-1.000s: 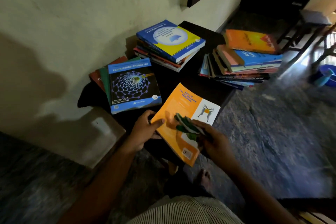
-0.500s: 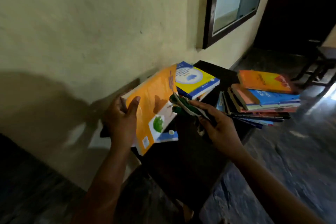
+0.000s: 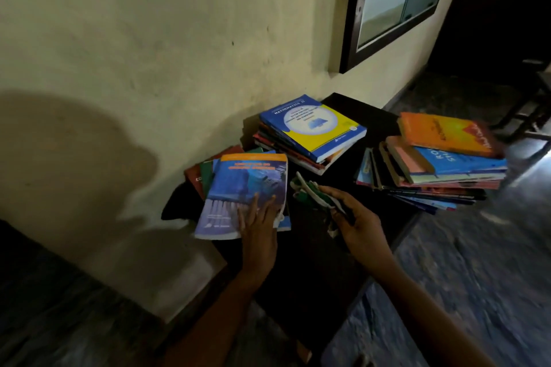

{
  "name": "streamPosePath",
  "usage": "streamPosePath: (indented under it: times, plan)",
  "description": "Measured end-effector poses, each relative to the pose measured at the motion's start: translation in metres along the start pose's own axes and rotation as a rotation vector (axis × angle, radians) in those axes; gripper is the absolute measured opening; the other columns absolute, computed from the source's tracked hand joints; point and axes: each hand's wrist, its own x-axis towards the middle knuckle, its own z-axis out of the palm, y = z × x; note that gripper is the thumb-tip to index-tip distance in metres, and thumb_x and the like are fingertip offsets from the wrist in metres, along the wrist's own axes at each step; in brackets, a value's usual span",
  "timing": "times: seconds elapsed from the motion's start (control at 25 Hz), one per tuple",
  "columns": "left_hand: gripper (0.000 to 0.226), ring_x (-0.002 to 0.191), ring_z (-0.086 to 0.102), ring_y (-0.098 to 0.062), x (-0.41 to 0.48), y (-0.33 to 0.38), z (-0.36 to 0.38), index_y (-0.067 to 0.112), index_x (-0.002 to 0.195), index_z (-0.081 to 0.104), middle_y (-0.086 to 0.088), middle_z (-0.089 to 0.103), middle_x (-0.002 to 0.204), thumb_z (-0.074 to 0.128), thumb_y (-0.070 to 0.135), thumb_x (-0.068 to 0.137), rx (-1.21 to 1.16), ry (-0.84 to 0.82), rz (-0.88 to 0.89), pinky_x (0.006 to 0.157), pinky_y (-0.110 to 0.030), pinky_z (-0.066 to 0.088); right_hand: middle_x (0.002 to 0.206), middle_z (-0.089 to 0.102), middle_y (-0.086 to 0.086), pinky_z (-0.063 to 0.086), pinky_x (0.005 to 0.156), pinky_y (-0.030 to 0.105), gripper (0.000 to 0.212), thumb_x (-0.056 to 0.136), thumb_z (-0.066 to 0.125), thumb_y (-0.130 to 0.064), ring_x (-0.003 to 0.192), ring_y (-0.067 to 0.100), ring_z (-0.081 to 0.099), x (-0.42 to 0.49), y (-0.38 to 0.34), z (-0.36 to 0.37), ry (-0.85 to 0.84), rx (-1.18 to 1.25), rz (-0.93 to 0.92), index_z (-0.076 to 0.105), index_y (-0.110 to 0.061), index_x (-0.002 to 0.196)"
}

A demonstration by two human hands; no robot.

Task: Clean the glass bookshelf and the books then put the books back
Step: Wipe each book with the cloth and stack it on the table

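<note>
Blue book (image 3: pixel 247 188) tops the near stack (image 3: pixel 196 179), cloth (image 3: pixel 310 194) beside it.
We find the left hand (image 3: pixel 258 222) flat on the book, whose long axis runs away from us; the right hand (image 3: pixel 356 225) grips the cloth just to its right.

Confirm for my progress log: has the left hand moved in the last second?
Yes: the left hand went from the dark table's front edge towards the wall, onto the blue-covered book topping the left pile.

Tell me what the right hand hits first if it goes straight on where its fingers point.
The right hand, gripping the cloth, points up-left. It would probably first meet the near edge of the stack topped by the Mathematics book, though depth is unclear.
</note>
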Motion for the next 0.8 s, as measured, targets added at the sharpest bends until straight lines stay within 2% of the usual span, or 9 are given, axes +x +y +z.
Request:
streamPosePath:
  times: [0.08,0.16,0.28,0.36,0.4,0.48,0.56,0.68,0.8]
  plan:
    - [0.082,0.133,0.03,-0.03,0.001,0.007,0.006,0.022,0.128,0.044,-0.008,0.052,0.135,0.077,0.003,0.056,0.123,-0.049,-0.009,0.11,-0.051,0.009,0.092,0.065,-0.013,0.044,0.059,0.006,0.053,0.089,0.05,0.01,0.061,-0.003,0.061,-0.001,0.01,-0.01,0.037,-0.018,0.041,0.057,-0.036,0.114]
    - [0.081,0.132,0.032,-0.03,-0.006,0.011,0.015,0.023,0.126,0.044,-0.007,0.053,0.135,0.082,0.016,0.055,0.202,-0.106,0.044,0.109,-0.055,0.014,0.093,0.064,-0.015,0.041,0.058,0.003,0.051,0.089,0.05,0.01,0.062,-0.005,0.06,0.0,0.016,-0.016,0.059,-0.042,0.064,0.057,-0.034,0.115]
    - [0.071,0.131,0.037,-0.033,-0.012,0.007,0.029,0.025,0.127,0.048,-0.009,0.053,0.134,0.073,0.035,0.061,0.186,-0.133,0.022,0.106,-0.062,0.021,0.085,0.064,-0.013,0.041,0.057,0.004,0.049,0.09,0.049,0.008,0.06,-0.003,0.06,0.003,0.024,-0.024,0.049,-0.047,0.1,0.056,-0.032,0.118]
    - [0.063,0.129,0.041,-0.034,0.011,0.024,0.021,0.018,0.132,0.049,-0.012,0.049,0.135,0.069,0.027,0.073,-0.177,-0.123,-0.104,0.106,-0.058,0.028,0.086,0.061,-0.016,0.041,0.056,0.003,0.049,0.091,0.049,0.008,0.06,-0.004,0.06,0.006,0.026,-0.029,0.043,-0.056,0.104,0.056,-0.032,0.118]
    - [0.057,0.127,0.044,-0.029,0.032,0.037,0.012,0.013,0.134,0.046,-0.011,0.048,0.136,0.067,0.019,0.081,-0.468,-0.153,-0.252,0.105,-0.048,0.034,0.087,0.061,-0.017,0.041,0.056,0.004,0.049,0.091,0.049,0.008,0.059,-0.004,0.06,0.008,0.027,-0.032,0.046,-0.054,0.104,0.055,-0.032,0.118]
    - [0.045,0.108,0.053,-0.019,0.081,0.058,-0.002,0.011,0.135,0.042,-0.008,0.049,0.13,0.055,0.015,0.093,-0.982,-0.217,-0.638,0.09,-0.032,0.043,0.085,0.06,-0.015,0.041,0.054,0.005,0.05,0.091,0.048,0.007,0.057,-0.003,0.06,0.014,0.028,-0.037,0.056,-0.029,0.121,0.055,-0.036,0.115]
    - [0.035,0.091,0.056,-0.019,0.124,0.072,-0.001,0.014,0.128,0.044,-0.009,0.051,0.12,0.049,0.028,0.096,-1.334,-0.325,-0.982,0.077,-0.032,0.046,0.083,0.061,-0.011,0.041,0.052,0.006,0.052,0.091,0.049,0.006,0.055,-0.002,0.059,0.023,0.029,-0.045,0.064,-0.018,0.131,0.053,-0.041,0.111]
    - [0.029,0.078,0.057,-0.022,0.168,0.073,0.016,0.013,0.105,0.049,-0.009,0.056,0.095,0.051,0.039,0.094,-1.45,-0.407,-1.212,0.071,-0.034,0.049,0.089,0.062,-0.009,0.043,0.057,0.006,0.055,0.09,0.05,0.007,0.058,-0.002,0.06,0.036,0.034,-0.058,0.089,-0.039,0.112,0.053,-0.043,0.111]
    - [0.015,0.065,0.059,-0.02,0.186,0.078,0.035,0.011,0.089,0.054,-0.007,0.059,0.08,0.058,0.025,0.092,-1.374,-0.348,-1.183,0.055,-0.03,0.053,0.082,0.064,-0.008,0.045,0.056,0.011,0.054,0.091,0.049,0.006,0.059,0.0,0.06,0.044,0.042,-0.067,0.102,-0.027,0.146,0.054,-0.043,0.114]
